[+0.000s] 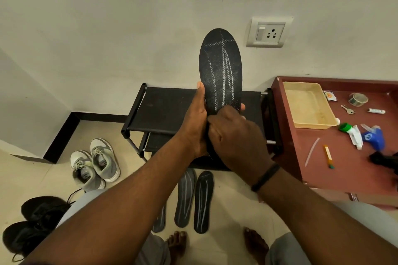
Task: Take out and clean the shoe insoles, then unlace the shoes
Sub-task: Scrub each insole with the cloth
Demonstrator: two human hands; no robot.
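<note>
A person is holding a black insole point(220, 71) upright in the middle of the view, its rounded end pointing to 12 o'clock against the pale wall point(107, 17). The left hand point(195, 127) is gripping the insole's left edge, thumb lying up along that edge and fingers wrapped behind it. The right hand point(234, 135) is covering the insole's lower part, its fingers curled over the face and one fingertip showing past the right edge (whether it is pinching a cloth there cannot be told). A black band point(266, 177) is sitting on the right wrist.

Behind the hands a black shoe rack point(163, 109) is standing against the wall. At 6 o'clock from the hands, three more dark insoles point(203, 200) are lying side by side on the tiled floor point(226, 211), just above the person's bare feet point(176, 243). At 8 o'clock a pair of grey and white laced sneakers point(94, 163) is resting on the floor, and further toward 7 o'clock a pair of black shoes point(32, 221) is lying near the left knee.

At 3 o'clock a reddish-brown surface point(344, 168) is carrying a beige tray point(310, 105), keys point(347, 109), a roll of tape point(358, 99), a green-capped tube point(350, 130), a blue spray head point(373, 137) and an orange pen point(328, 156). A wall socket point(269, 32) is sitting at 1 o'clock from the insole.
</note>
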